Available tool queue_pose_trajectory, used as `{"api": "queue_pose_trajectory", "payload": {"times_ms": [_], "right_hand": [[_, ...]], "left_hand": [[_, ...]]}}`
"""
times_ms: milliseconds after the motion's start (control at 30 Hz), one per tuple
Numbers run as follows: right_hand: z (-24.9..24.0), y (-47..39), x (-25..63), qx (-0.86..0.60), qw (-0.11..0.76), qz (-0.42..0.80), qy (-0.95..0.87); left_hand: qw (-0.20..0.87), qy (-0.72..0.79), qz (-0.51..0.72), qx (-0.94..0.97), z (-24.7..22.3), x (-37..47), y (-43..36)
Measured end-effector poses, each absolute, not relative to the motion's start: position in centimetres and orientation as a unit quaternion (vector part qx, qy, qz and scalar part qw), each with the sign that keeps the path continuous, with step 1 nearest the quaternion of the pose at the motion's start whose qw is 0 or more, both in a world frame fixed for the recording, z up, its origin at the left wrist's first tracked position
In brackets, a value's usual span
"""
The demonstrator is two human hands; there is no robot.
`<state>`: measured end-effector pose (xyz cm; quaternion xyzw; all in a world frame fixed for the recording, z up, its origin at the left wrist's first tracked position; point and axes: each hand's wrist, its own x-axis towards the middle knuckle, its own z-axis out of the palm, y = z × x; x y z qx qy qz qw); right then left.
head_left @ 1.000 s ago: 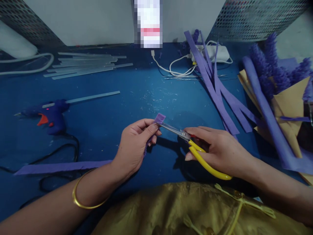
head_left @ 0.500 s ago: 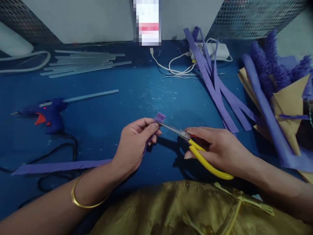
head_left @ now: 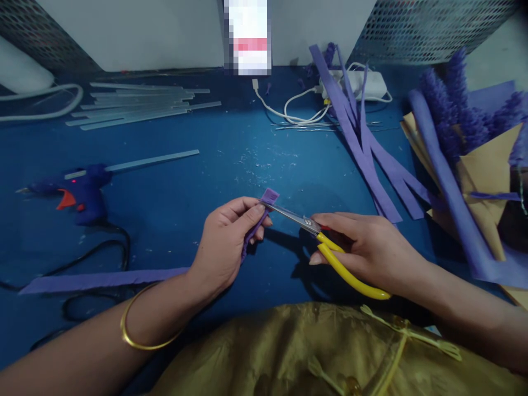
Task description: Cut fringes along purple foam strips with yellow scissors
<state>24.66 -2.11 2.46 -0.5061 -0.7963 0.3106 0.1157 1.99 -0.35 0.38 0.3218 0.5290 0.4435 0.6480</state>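
Observation:
Between the thumb and fingers of my left hand (head_left: 229, 239) is a purple strip (head_left: 271, 194), its short end poking out past the fingertips. More of this strip hangs below the thumb, and a flat purple length (head_left: 103, 281) runs left from behind my wrist; whether they join is hidden. My right hand (head_left: 363, 242) is closed around the yellow handles of a pair of scissors (head_left: 289, 214). The scissor blades lie across the strip just below its end, their tips against my left fingertips. The blades look nearly closed.
A blue glue gun (head_left: 84, 192) with a glue stick in it lies left, its cord trailing below. Glue sticks (head_left: 140, 102) are spread behind it. Purple strips (head_left: 355, 132) lie right, near a white power strip (head_left: 363, 85) and a paper-wrapped purple flower bunch (head_left: 482, 159).
The scissor blades have come closer together across the strip. More of the strip shows below my left thumb. Both hands stay in nearly the same place.

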Motion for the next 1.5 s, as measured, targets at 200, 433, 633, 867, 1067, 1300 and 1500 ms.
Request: {"api": "queue_pose_trajectory", "payload": {"times_ms": [200, 433, 633, 867, 1067, 1300, 1500], "right_hand": [[2.89, -1.93, 24.55, -0.501, 0.111, 0.335, -0.79], [2.92, -1.85, 24.64, -0.499, 0.112, 0.367, -0.777], [2.92, -1.85, 24.68, -0.503, 0.11, 0.361, -0.778], [2.96, -1.85, 24.57, -0.507, 0.112, 0.348, -0.781], [2.67, -1.98, 24.44, -0.531, 0.108, 0.315, -0.779], [2.41, -2.09, 24.38, -0.535, 0.107, 0.311, -0.778], [2.5, -2.07, 24.41, -0.531, 0.104, 0.324, -0.777]], "left_hand": [[0.658, 0.527, 0.437, 0.315, 0.43, 2.04, -0.22], [0.684, 0.523, 0.42, 0.286, 0.57, 1.85, -0.05], [0.67, 0.528, 0.43, 0.295, 0.59, 1.98, -0.13], [0.663, 0.539, 0.425, 0.299, 0.6, 1.99, -0.28], [0.647, 0.541, 0.442, 0.305, 0.28, 2.09, -0.36], [0.637, 0.538, 0.452, 0.316, 0.2, 2.07, -0.33], [0.63, 0.54, 0.449, 0.332, 0.17, 2.08, -0.38]]}}
